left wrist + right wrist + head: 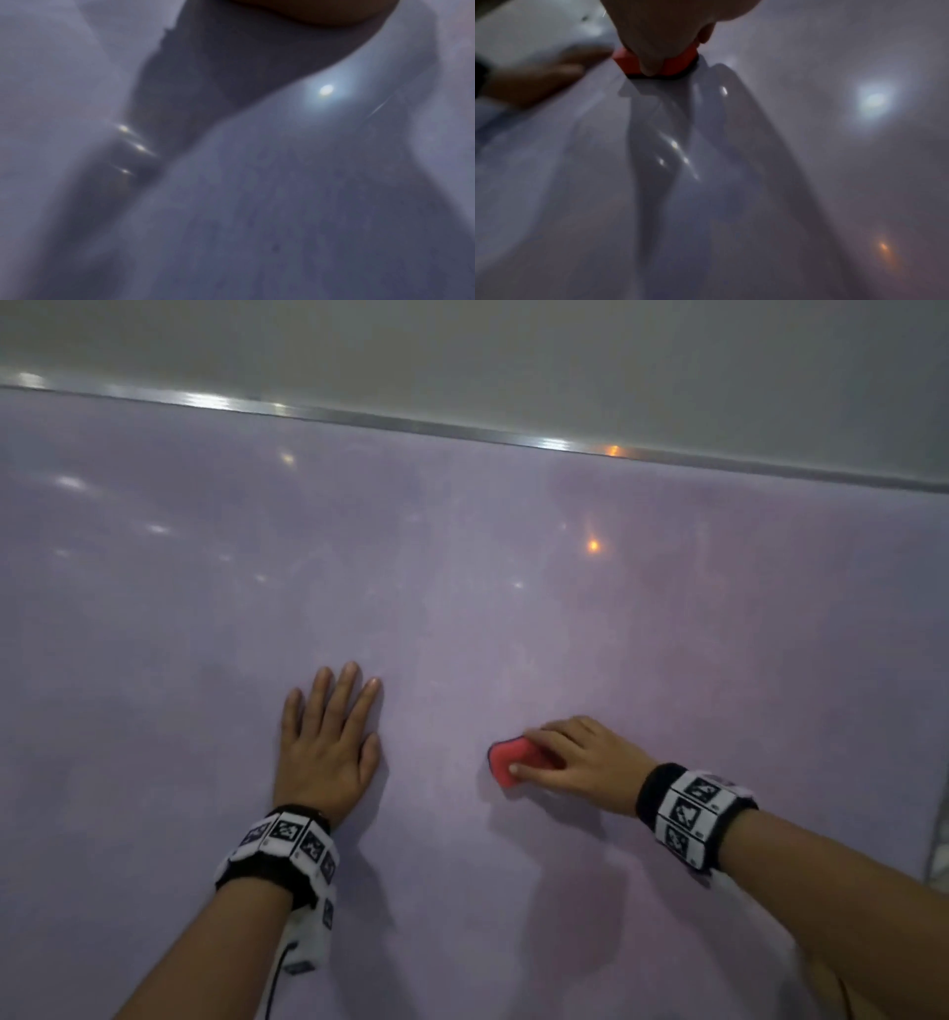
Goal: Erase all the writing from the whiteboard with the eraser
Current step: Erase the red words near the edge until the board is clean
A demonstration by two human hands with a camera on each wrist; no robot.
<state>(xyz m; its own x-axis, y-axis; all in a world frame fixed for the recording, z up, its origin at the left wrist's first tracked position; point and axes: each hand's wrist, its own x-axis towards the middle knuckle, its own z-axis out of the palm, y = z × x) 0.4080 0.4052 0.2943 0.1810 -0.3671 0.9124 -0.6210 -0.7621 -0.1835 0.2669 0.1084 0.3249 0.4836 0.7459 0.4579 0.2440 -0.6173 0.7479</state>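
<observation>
Whiteboard (667, 618) looks wiped; right hand (580, 757) clamps eraser (513, 757) flat for scrubbing, left hand (328, 742) splayed, bracing

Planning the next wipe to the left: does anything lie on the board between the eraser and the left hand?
Nothing visible: bare whiteboard separates the eraser, gripped by the right hand, from the flat left hand.

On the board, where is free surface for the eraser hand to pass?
Free: the wide whiteboard between both hands and the metal frame, also left of the left hand. Tighter: the gap between it and the eraser in the right hand.
</observation>
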